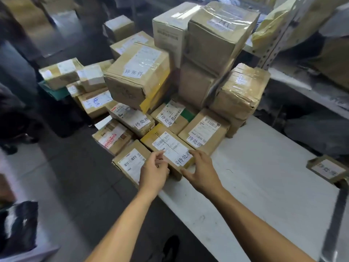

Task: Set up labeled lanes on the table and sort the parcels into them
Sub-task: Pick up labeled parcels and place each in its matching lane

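Cardboard parcel [170, 151] at frame centre, on the white table [264, 186] edge, flanked by left hand [154, 173] and right hand [203, 171], both half-open, touching, not yet gripping; sorting step, next likely closing and lifting.

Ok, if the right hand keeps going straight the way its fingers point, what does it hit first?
Probably the small parcel with the handwritten label: the right hand has its fingertips at that box's near right edge already. Whether they touch it is unclear from this view.
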The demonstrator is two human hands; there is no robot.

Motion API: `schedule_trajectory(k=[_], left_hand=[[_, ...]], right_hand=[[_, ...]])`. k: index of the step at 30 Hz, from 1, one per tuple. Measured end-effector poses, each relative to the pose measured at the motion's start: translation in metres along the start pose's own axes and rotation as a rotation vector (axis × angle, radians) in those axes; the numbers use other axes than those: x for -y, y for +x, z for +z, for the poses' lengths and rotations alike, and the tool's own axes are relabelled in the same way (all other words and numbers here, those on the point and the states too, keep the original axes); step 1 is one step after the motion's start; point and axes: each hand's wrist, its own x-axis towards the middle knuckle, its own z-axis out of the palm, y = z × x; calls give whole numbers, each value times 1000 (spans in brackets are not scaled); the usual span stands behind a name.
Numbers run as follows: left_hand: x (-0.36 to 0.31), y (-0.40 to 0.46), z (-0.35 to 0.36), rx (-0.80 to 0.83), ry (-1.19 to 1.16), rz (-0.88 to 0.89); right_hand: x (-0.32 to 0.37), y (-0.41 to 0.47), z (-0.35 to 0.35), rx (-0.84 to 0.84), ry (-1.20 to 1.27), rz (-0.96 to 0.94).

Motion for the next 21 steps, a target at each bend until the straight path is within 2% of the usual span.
schedule_trajectory(k=[4, 10, 16, 21], left_hand=[[1, 9, 3, 27, 4, -9], [3, 17, 5, 51, -14, -14], [11, 21, 9, 63, -7, -13], [14, 26, 9, 59, -49, -3]], right_hand=[[2, 12, 11, 18, -197, -83], [3, 19, 20, 42, -390, -71], [1, 21, 20, 48, -437, -50], [1, 17, 25, 43, -294, -34]])
